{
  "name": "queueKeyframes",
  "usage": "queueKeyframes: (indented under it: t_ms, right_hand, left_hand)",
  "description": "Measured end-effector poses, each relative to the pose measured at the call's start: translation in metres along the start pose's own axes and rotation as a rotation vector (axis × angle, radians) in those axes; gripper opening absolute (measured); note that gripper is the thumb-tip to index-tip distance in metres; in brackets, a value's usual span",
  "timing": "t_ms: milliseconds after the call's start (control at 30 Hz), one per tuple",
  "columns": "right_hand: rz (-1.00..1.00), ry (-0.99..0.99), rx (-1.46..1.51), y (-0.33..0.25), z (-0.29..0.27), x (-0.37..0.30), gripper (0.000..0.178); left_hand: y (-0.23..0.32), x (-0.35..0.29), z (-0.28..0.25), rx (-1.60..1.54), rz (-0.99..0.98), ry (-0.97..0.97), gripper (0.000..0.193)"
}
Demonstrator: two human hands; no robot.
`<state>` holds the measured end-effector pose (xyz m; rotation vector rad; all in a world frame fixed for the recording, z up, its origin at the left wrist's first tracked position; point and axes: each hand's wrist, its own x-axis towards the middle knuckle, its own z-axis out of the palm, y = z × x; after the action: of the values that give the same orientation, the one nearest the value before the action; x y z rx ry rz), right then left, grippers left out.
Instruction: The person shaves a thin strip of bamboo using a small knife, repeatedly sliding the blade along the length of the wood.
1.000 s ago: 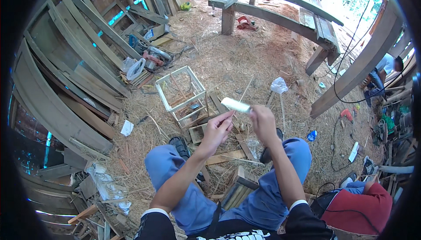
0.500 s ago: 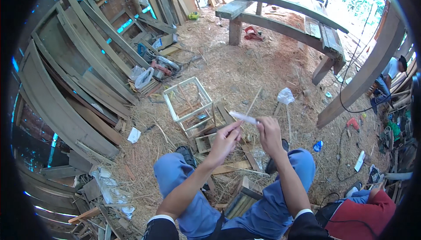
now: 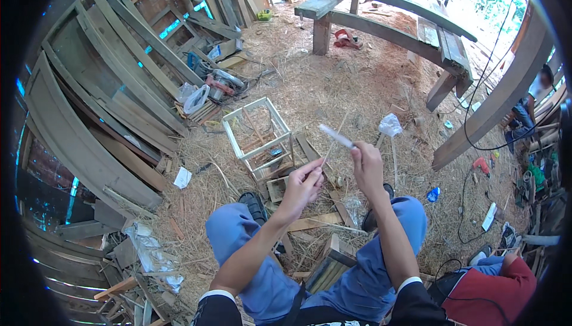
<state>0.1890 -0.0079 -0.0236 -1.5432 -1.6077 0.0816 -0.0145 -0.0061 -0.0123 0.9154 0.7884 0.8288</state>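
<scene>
My left hand [image 3: 302,191] is closed in a pinch round the lower end of a thin wooden stick [image 3: 328,155], which slants up and away from me. In my right hand [image 3: 368,170] is a knife [image 3: 337,136], its pale, motion-blurred blade pointing up and to the left. The blade is raised near the stick's upper part; whether they touch I cannot tell. Both hands are held out above the ground between my knees. Beyond them stands a small pale wooden frame [image 3: 239,142], with a small wooden box [image 3: 277,189] at its near side.
Shavings cover the ground. Old doors and planks [image 3: 83,129] lean at the left, near a red power saw [image 3: 221,84]. A timber bench [image 3: 387,34] stands at the back, a slanting post [image 3: 482,129] at the right. A person in a red shirt [image 3: 491,290] sits close at the lower right.
My right hand has lifted slightly, raising the knife and tilting its blade more steeply. My left hand has shifted slightly left with the stick still held.
</scene>
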Motion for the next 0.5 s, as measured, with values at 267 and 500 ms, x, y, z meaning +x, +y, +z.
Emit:
queueKeyframes:
  t_ms: [267,500]
  right_hand:
    - [0.070,0.048,-0.023,0.006,0.005,-0.003,0.023]
    - [-0.090,0.040,0.016,0.002,0.012,-0.010,0.020]
  left_hand:
    - [0.004,-0.006,0.003,0.017,0.014,-0.006,0.036]
    - [0.006,-0.005,0.001,-0.029,-0.007,0.012,0.035]
